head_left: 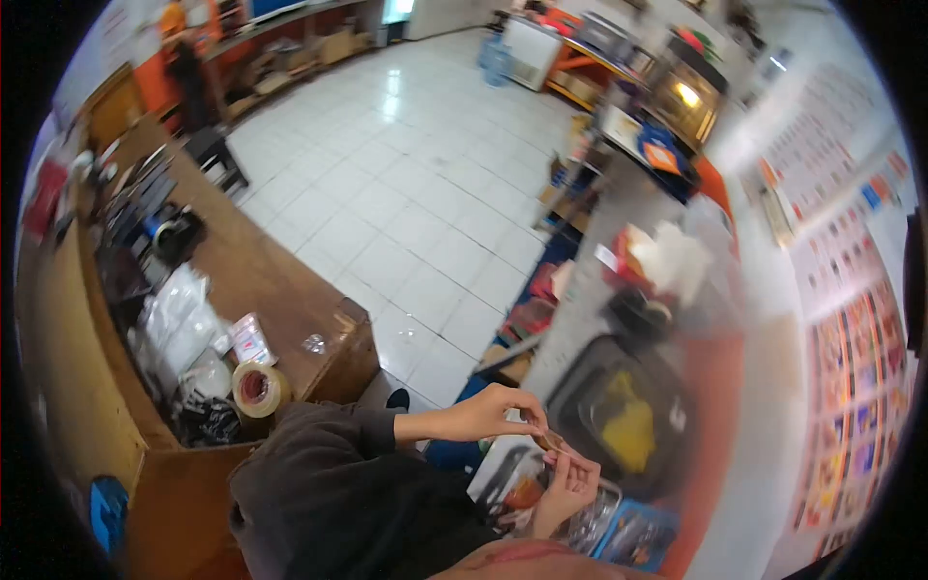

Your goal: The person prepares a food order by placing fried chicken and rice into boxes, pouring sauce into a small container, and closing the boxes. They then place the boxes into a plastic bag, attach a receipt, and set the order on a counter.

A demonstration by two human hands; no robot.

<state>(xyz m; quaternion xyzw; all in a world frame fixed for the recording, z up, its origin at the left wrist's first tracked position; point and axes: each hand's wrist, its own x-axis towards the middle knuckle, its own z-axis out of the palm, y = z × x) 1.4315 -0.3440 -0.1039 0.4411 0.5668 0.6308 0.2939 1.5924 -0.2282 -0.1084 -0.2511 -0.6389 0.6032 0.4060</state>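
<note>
My left hand (493, 412) reaches in from a dark sleeve, its fingers pinched together at the near edge of a black tray (570, 379). Just below it, my right hand (570, 491) is closed, its fingertips almost meeting the left ones. Between them is a small brownish piece (549, 442) with a thin pale strip or stick; its kind is too small to make out. Yellow food or batter (630, 435) lies in the tray. Under the hands are a white packet or box (498, 464) with an orange-brown picture and a blue-edged container (636, 535).
On the left, a brown wooden counter (261, 280) carries a tape roll (259, 389), white plastic bags (179, 324) and a black stool stands beyond it. A lit glass display case (684, 97) is at the far right counter end. Another person (184, 72) stands far left.
</note>
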